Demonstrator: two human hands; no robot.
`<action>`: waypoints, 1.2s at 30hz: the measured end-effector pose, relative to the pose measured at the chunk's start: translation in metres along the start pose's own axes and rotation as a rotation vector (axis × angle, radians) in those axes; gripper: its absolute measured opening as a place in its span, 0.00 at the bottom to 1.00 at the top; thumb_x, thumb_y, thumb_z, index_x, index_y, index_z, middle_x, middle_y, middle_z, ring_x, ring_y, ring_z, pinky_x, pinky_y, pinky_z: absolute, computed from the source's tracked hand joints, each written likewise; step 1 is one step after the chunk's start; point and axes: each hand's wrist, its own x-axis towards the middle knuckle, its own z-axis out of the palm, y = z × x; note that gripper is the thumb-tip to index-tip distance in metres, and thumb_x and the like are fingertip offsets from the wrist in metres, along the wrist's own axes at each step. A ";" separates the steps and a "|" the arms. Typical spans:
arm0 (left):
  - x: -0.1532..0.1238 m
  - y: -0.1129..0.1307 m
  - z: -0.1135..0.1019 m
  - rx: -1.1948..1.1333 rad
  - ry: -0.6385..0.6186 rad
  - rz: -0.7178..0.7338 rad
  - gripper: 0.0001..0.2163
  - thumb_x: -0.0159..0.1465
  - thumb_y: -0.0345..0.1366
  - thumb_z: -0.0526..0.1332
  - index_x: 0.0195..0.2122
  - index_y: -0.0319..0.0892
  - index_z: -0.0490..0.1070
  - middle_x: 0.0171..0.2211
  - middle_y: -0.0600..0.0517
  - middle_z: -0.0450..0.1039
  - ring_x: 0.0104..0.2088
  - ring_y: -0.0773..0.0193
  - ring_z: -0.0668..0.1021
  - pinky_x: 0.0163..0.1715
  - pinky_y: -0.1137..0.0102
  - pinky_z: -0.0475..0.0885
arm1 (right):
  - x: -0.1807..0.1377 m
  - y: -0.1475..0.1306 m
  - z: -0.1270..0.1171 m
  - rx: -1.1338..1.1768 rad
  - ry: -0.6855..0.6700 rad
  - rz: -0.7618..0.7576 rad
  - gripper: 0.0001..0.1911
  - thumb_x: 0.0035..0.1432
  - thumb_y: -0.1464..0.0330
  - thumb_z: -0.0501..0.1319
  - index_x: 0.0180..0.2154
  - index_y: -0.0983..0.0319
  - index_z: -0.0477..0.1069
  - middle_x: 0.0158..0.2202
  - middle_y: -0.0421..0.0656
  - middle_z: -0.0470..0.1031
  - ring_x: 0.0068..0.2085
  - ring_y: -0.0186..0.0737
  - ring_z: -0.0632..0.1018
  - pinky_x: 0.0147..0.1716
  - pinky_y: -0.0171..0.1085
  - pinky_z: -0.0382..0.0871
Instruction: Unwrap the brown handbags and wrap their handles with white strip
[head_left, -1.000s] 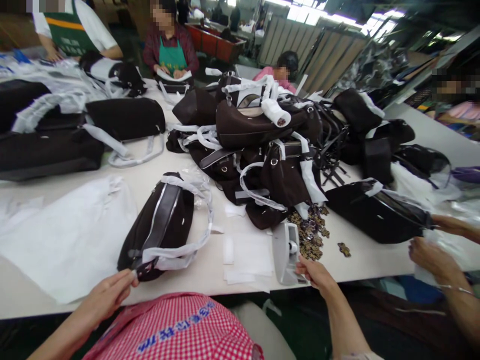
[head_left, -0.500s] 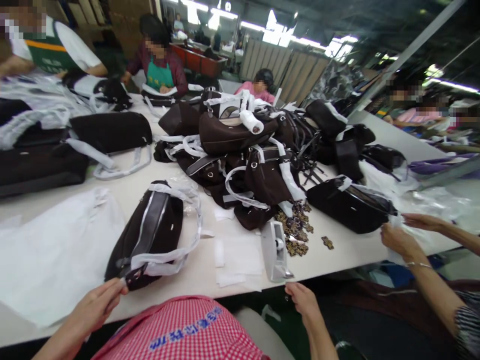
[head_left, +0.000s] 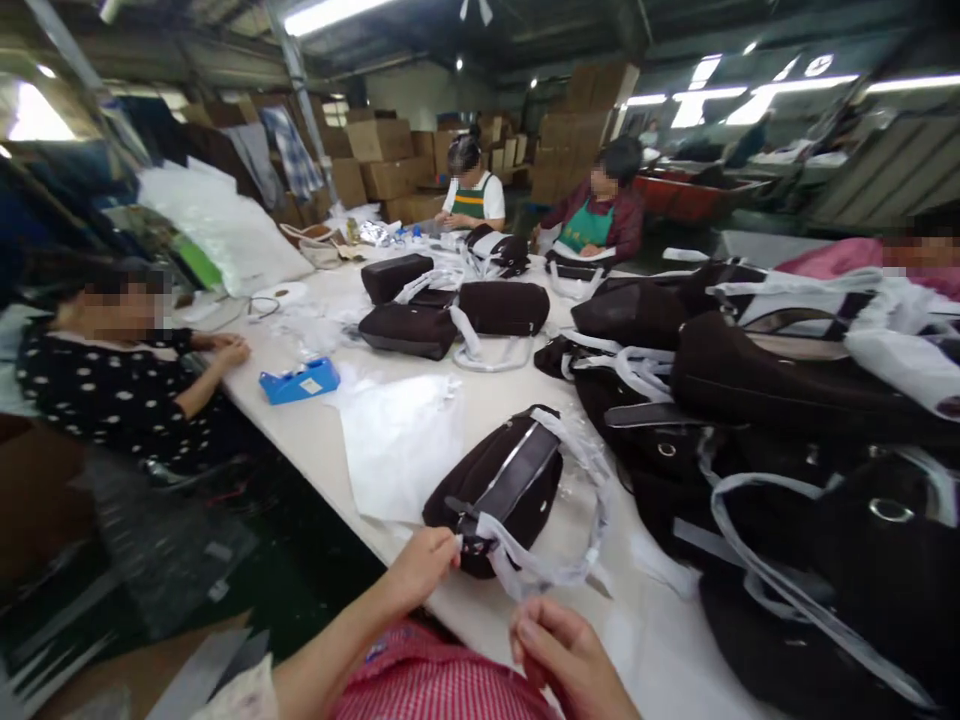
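A dark brown handbag (head_left: 501,480) lies on the table in front of me, its handles wrapped in white paper and clear film. My left hand (head_left: 424,572) is closed at the bag's near end, pinching a small pale bit there. What that bit is I cannot make out. Just right of the bag's near end, my right hand (head_left: 553,645) hovers by the table edge with curled fingers, apart from the bag. Whatever lies between those fingers is hidden. Behind the bag, a white sheet (head_left: 397,450) is spread on the table.
A heap of dark handbags (head_left: 787,420) fills the right side. More bags (head_left: 502,307) lie farther back. A blue tape dispenser (head_left: 300,382) stands near the left edge. A co-worker in a dotted top (head_left: 112,370) sits at left; others sit across the table.
The view has swung left, so the grey tape dispenser and metal pieces are out of sight. My right hand has come from beside that dispenser to near the handbag. My left hand stays at the bag's end.
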 end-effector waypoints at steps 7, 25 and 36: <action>-0.007 0.000 0.006 0.023 0.059 0.028 0.13 0.63 0.38 0.50 0.22 0.42 0.64 0.23 0.54 0.65 0.28 0.63 0.69 0.31 0.69 0.61 | 0.074 -0.004 0.043 -0.126 0.065 0.010 0.24 0.48 0.47 0.66 0.24 0.63 0.72 0.20 0.37 0.67 0.21 0.29 0.58 0.23 0.33 0.47; -0.007 0.002 0.002 0.025 -0.008 0.095 0.14 0.65 0.37 0.48 0.23 0.43 0.63 0.25 0.53 0.68 0.28 0.63 0.70 0.32 0.70 0.63 | 0.100 0.016 0.044 -0.240 0.284 -0.007 0.24 0.47 0.47 0.64 0.17 0.60 0.68 0.17 0.38 0.69 0.18 0.33 0.63 0.18 0.34 0.53; -0.002 0.007 -0.008 -0.016 -0.126 0.101 0.13 0.64 0.39 0.49 0.25 0.42 0.66 0.22 0.56 0.64 0.25 0.66 0.66 0.30 0.71 0.62 | 0.103 0.017 0.045 -0.294 0.334 -0.057 0.25 0.49 0.46 0.62 0.16 0.59 0.67 0.16 0.39 0.68 0.19 0.35 0.65 0.17 0.35 0.55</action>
